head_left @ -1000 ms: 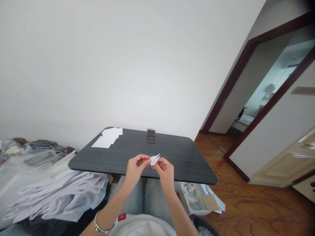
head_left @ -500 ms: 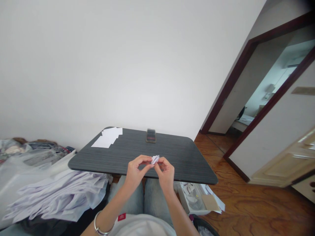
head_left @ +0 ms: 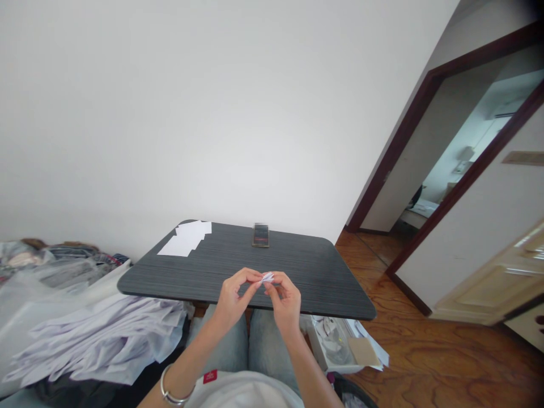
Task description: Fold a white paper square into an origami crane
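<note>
A small piece of folded white paper [head_left: 267, 277] is pinched between both hands above the near edge of the dark table [head_left: 314, 266]. My left hand [head_left: 236, 292] grips its left side between thumb and forefinger. On the other side, my right hand [head_left: 284, 294] pinches it the same way, with the remaining fingers curled. The fingertips cover much of the paper, so its full shape is hidden. Several flat white paper sheets [head_left: 183, 239] lie overlapping at the table's far left.
A small dark framed object [head_left: 260, 235] stands at the table's back edge. Left of the table lies a pile of white fabric [head_left: 106, 334]. A white box [head_left: 335, 345] with mixed items sits below the right side. Beyond is a doorway [head_left: 429, 158].
The paper looks flatter and shows less between the fingertips. My right thumb has shifted slightly; both hands stay in nearly the same place.
</note>
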Tool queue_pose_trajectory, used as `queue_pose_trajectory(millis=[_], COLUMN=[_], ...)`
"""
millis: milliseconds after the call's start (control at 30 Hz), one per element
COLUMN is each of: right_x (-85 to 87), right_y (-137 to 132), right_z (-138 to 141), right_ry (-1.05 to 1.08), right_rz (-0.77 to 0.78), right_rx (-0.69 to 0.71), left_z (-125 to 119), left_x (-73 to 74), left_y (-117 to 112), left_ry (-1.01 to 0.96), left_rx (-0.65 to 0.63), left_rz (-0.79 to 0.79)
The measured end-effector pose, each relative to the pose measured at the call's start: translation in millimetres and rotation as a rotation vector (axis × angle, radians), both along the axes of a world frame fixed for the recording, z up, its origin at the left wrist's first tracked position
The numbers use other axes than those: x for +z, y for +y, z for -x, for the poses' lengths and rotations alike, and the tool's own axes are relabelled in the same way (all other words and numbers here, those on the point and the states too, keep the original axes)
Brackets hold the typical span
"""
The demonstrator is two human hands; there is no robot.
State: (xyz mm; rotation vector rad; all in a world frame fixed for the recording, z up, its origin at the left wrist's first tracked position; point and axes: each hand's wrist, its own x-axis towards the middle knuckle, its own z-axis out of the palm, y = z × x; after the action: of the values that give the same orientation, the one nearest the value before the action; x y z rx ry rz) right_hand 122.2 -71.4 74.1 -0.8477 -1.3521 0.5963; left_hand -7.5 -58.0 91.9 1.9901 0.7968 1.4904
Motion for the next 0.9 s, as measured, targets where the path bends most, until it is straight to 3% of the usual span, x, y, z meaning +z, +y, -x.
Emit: queue_pose_trajectory(millis=[267, 600, 900], right_x=[-1.8, 4.2, 7.2], right_y=[2.0, -0.9, -3.5], right_z=[-2.9, -3.4, -4.8], right_ry=[0.016, 0.089, 0.035], right_rz=[0.012, 0.095, 0.083], right_rx=[0.008, 0.144, 0.134], left_z=[-0.3, 1.6, 3.5], left_x=[1.2, 2.1, 1.9], left_y=[-0.4, -0.1, 2.1], left_ry=[0.071, 0.074, 0.027], left_rx=[0.007, -0.088, -0.137], left_rz=[-0.05, -0.001, 0.063])
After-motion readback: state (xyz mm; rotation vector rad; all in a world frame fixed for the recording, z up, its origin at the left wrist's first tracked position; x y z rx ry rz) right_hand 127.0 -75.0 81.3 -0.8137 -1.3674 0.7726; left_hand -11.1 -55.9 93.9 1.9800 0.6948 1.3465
